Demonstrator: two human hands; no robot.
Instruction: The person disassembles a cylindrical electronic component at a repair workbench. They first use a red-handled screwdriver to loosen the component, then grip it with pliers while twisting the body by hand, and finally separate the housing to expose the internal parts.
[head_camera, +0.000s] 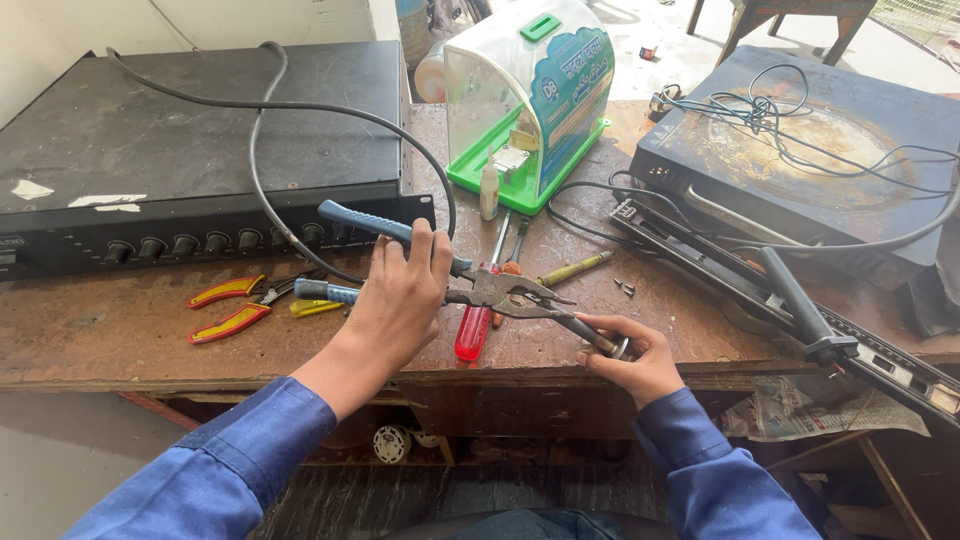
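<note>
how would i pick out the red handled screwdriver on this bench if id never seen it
Start at the black amplifier on the left of the wooden bench, then look just right of the left hand gripping blue-handled pliers. The screwdriver lies under the pliers, near the bench's front edge. Its clear red handle is the only one.

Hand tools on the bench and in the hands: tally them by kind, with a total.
Blue-handled pliers, held in the left hand: 1
Red-and-yellow-handled pliers: 1
Red-handled screwdriver: 1
Yellow-handled screwdriver: 1
Metal rod-like part, gripped by the pliers and the right hand: 1
Total: 5
</note>
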